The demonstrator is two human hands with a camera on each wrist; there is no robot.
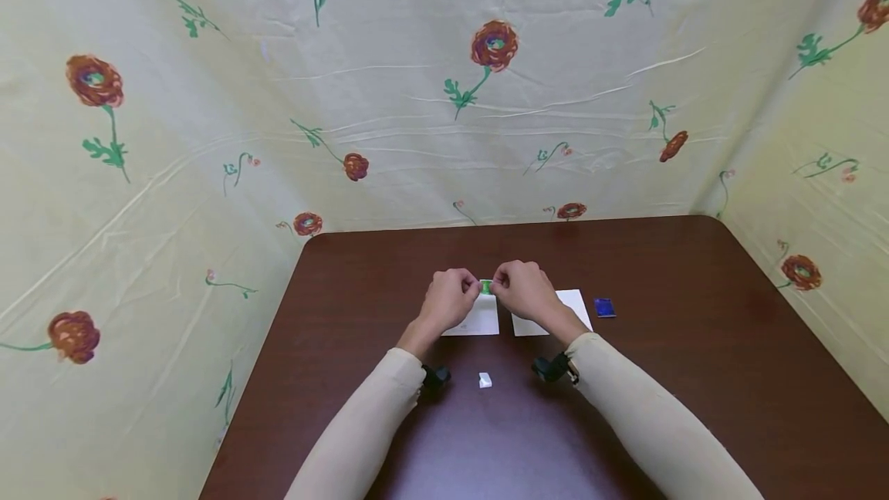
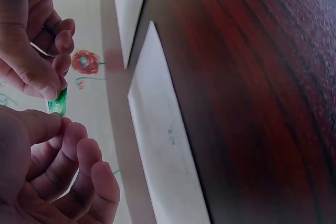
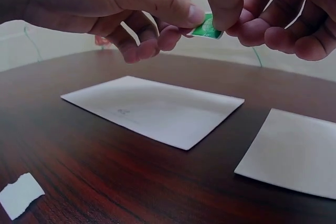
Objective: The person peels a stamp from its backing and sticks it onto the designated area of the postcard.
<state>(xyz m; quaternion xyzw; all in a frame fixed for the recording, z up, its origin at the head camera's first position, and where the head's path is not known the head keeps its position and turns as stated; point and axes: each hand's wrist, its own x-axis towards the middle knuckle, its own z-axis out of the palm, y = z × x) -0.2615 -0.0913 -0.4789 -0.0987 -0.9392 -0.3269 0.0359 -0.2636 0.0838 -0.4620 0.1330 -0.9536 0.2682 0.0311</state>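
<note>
We stretch both arms forward, our left hand [image 1: 450,301] and right hand [image 1: 529,293] each pinching one end of a small green piece [image 3: 207,31] between thumb and curled fingers, raised above two white cards [image 3: 152,109]. A blue square [image 1: 605,308] and white scrap [image 1: 485,380] lie on the dark table [image 1: 694,346]; flowered cloth [image 1: 389,114] surrounds it.

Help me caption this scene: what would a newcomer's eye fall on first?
Probably the small green piece, pinched by the left hand and right hand above the dark table. The blue square, lying right of the white sheets, stands out too, as does the flower-printed cloth behind the table.
</note>
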